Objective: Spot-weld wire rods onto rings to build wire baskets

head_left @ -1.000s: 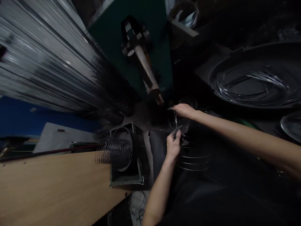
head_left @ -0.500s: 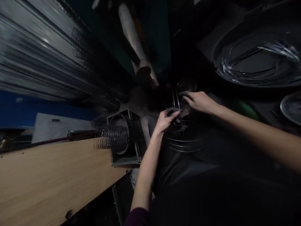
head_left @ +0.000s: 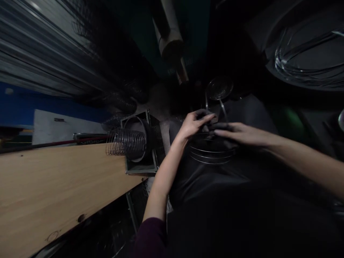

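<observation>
My left hand (head_left: 197,123) is closed, its dark-covered fingers pinching the upper part of a wire coil (head_left: 212,162), whose thin shiny loops curve below over a dark apron. Close against it, my right hand (head_left: 236,134) has its dark-covered thumb and fingers together near the left fingertips. What sits between the right fingers is hidden and dim. Just beyond both hands stands a round metal disc (head_left: 219,88), with two thin upright strips showing beneath it.
At left a long wire spring (head_left: 125,141) pokes out of a round tube in a green crate (head_left: 142,170), beside a wooden board (head_left: 53,190). A large dish (head_left: 271,68) with looped wires is at upper right. A pale pipe (head_left: 172,39) hangs ahead.
My right hand has come down and toward me, from the upright strips to beside the left fingertips. My left hand stays at the coil. The camera view has shifted.
</observation>
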Motion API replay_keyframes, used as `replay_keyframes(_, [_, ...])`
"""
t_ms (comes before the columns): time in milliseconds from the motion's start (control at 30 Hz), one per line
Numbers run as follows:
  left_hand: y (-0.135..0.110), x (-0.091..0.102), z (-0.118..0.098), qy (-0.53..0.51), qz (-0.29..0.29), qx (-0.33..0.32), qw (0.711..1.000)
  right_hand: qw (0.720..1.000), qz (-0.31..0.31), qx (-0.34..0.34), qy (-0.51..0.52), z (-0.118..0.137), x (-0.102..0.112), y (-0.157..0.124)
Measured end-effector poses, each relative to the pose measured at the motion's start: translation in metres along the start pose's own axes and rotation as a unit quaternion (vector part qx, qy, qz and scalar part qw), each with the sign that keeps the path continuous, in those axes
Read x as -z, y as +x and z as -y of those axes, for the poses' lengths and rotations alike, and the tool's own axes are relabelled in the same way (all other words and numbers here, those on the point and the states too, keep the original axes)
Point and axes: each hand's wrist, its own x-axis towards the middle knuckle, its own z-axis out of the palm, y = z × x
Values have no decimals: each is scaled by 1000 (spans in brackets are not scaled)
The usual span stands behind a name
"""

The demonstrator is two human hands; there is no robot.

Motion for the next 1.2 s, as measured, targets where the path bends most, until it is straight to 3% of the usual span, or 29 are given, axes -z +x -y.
replay_keyframes(67, [-15, -1, -3, 62, -17, -57, 996, 999, 32, -6, -44, 1, -10, 3])
replay_keyframes(167, [-62, -4, 8, 224, -46, -132, 965, 999, -6, 28, -47, 4, -13, 9])
replay_keyframes(267, [-106, -15, 50, 427, 21, -189, 884, 998, -2, 54, -29, 5, -9, 8])
replay_keyframes(333, [-116, -26, 84, 540, -12, -188, 821, 997, 21, 71, -35, 1, -9, 6])
replay_keyframes(400, [-108, -35, 111, 584, -72, -192, 786, 994, 15, 90, -51, -5, -13, 5])
replay_keyframes(467, [-93, -34, 122, 574, -98, -220, 783, 992, -17, 108, -67, -9, -17, 7])
replay_keyframes(567, [-71, -19, 115, 495, -128, -280, 812, 991, -42, 107, -73, -1, -22, 17])
replay_keyframes(667, [-55, -1, 93, 374, -214, -348, 833, 993, -46, 98, -57, 31, -27, 26])
replay_keyframes(800, [-31, 16, 68, 281, -295, -406, 818, 991, -65, 112, -43, 85, -31, 36])
replay_keyframes(967, [3, 39, 44, 268, -307, -408, 817, 983, -91, 160, -3, 125, -30, 53])
replay_keyframes(1067, [16, 52, 34, 272, -303, -423, 809, 979, -91, 181, 19, 138, -30, 63])
replay_keyframes(1200, [26, 65, 25, 264, -300, -410, 820, 978, -94, 184, 25, 149, -33, 74])
